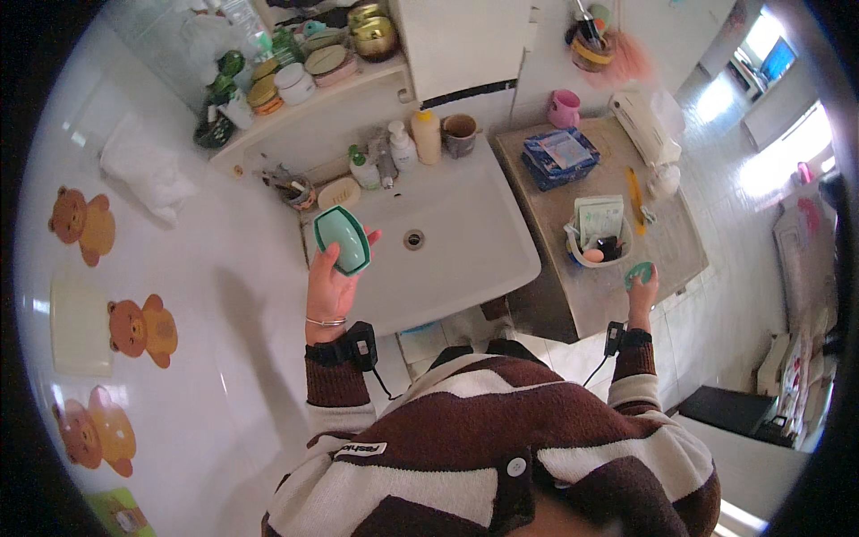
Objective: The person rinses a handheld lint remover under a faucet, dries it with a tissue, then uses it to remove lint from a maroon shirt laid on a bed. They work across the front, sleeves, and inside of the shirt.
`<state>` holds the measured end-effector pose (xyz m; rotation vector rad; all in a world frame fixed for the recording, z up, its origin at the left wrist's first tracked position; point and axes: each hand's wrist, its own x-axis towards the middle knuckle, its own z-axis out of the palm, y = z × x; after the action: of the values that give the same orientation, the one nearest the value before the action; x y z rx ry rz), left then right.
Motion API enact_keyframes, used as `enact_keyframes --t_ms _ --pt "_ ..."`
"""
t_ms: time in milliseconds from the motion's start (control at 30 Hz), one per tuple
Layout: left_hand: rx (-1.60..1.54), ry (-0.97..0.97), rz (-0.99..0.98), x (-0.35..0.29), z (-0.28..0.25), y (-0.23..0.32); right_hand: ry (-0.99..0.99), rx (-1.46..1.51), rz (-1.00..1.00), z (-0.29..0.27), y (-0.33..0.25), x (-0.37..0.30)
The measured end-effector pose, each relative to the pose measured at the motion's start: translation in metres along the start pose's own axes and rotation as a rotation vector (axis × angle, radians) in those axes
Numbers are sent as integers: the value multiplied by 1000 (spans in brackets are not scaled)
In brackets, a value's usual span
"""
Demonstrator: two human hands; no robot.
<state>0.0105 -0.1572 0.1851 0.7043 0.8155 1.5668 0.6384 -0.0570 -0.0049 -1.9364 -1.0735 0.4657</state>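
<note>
Left hand (pixel 329 286): gripping, thumb (pixel 329 255) in front, fingertips (pixel 374 236) showing at right. Right hand (pixel 642 288): gripping, fingers curled. Hands well apart. Left forearm (pixel 336 383) and right forearm (pixel 634 362) extended forward.

The sink (pixel 465 242) stands left of the counter (pixel 557 224) (container (pixel 613 262) atop).

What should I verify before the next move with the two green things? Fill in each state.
1. Left hand has a grip on the pale green dish: ok, thumb on its face.
2. Right hand has hold of the small green piece: ok, near the front of the counter.
3. Dish and piece together: not ok, one is in each hand, well apart.
4. Drain in plain view: ok.
5. White basket standing upright: ok, on the counter.
6. Whether the dish is wet: cannot tell.
</note>
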Motion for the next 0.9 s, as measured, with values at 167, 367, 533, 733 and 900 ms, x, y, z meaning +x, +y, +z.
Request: enact_keyframes --t_ms 167,367,533,733,900 --pt "-84 -51 -126 14 15 -14 -106 -59 43 16 66 -14" --pt "-137 -50 -166 23 29 -14 -157 -134 -144 15 34 -25" --pt "-341 80 -171 18 34 -11 -211 -255 -92 8 27 -18" --pt "-410 274 -107 6 22 -6 -132 -285 -358 12 55 -7" --pt "-302 430 -26 -11 9 5 43 -491 -352 1 -26 -7"
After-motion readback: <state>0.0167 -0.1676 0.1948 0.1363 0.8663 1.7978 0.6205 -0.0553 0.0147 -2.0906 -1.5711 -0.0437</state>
